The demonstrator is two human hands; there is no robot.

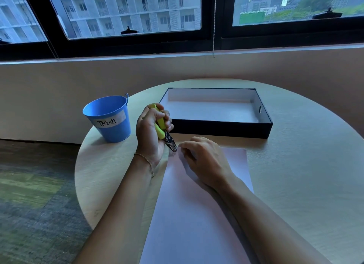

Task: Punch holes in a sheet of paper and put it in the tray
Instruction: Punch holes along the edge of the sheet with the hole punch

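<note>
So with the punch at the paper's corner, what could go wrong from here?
The punch in the left hand bites near the very corner of the paper, so a hole might tear out. The right hand has fingertips close to the jaws and could get nipped. Chads may miss the bucket.

head view looks forward and down, close over the round table (pixel 295 185), facing the window (pixel 128 11)
</note>
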